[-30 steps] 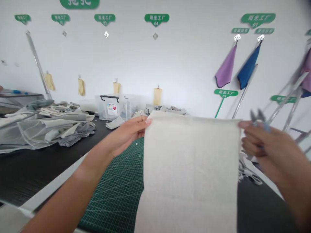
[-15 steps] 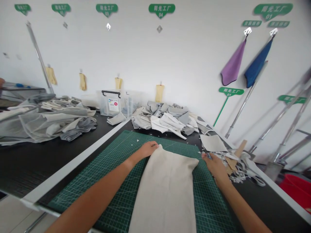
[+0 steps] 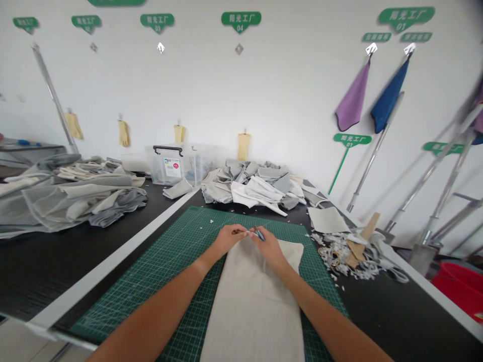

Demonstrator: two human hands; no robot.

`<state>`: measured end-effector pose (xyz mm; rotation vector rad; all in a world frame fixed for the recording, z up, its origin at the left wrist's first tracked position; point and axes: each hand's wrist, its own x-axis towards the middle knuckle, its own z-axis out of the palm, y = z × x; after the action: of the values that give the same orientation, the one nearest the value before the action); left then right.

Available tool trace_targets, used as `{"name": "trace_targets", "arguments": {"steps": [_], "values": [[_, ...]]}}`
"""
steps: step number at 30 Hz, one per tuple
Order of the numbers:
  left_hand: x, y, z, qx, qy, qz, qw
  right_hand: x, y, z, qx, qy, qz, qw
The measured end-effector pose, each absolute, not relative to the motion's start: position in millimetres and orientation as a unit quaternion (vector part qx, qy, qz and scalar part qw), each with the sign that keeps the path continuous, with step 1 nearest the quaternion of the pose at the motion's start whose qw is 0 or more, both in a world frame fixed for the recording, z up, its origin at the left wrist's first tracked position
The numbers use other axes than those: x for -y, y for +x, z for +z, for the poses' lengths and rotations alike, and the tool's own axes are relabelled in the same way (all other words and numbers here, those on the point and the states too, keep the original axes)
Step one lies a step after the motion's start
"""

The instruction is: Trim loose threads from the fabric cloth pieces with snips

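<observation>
A long pale beige cloth piece (image 3: 260, 301) lies lengthwise on a green cutting mat (image 3: 158, 281), its near end running out of the bottom of the view. My left hand (image 3: 227, 239) is closed, pinching the cloth's far left corner. My right hand (image 3: 268, 247) meets it at that corner, with small blue-handled snips (image 3: 259, 233) in its grip. The fingertips of both hands almost touch, and they partly hide the corner. The cloth's far right corner lies loose on the mat.
Behind the mat is a heap of grey and white cloth pieces (image 3: 260, 186). Scraps and trimmings (image 3: 350, 256) lie to the right, near a flat cloth square (image 3: 327, 219). More fabric (image 3: 75, 193) and a clear plastic box (image 3: 171, 168) stand left. A red bucket (image 3: 456, 286) is beyond the right edge.
My right hand has moved left with the snips, from beside the scraps to the cloth's far left corner. My left hand still pinches that corner.
</observation>
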<state>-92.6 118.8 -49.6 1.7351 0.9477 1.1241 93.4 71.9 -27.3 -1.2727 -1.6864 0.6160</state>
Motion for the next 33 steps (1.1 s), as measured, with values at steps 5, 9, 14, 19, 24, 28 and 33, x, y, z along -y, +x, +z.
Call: {"name": "trace_targets", "arguments": {"steps": [5,9,14,19,24,28,33], "values": [[-114,-90,-49,-0.368,0.729,0.433,0.381,-70,98,-37,0.679,-0.529,0.235,0.452],[-109,-89,-46,-0.37,0.732,0.442,0.363,-70,100,-39,0.676,-0.544,0.216,0.448],[-107,-88,-44,-0.37,0.701,0.464,0.395,-62,96,-35,0.685,-0.539,0.21,0.443],[-103,-87,-42,-0.361,0.672,0.483,0.43,-51,93,-29,0.693,-0.548,0.218,0.415],[-96,-86,-36,-0.348,0.659,0.493,0.45,-44,90,-24,0.7,-0.566,0.206,0.384],[-93,-86,-34,-0.356,0.65,0.495,0.453,-41,90,-22,0.706,-0.568,0.202,0.372],[-93,-86,-35,-0.352,0.644,0.496,0.464,-43,90,-24,0.706,-0.579,0.185,0.364]]}}
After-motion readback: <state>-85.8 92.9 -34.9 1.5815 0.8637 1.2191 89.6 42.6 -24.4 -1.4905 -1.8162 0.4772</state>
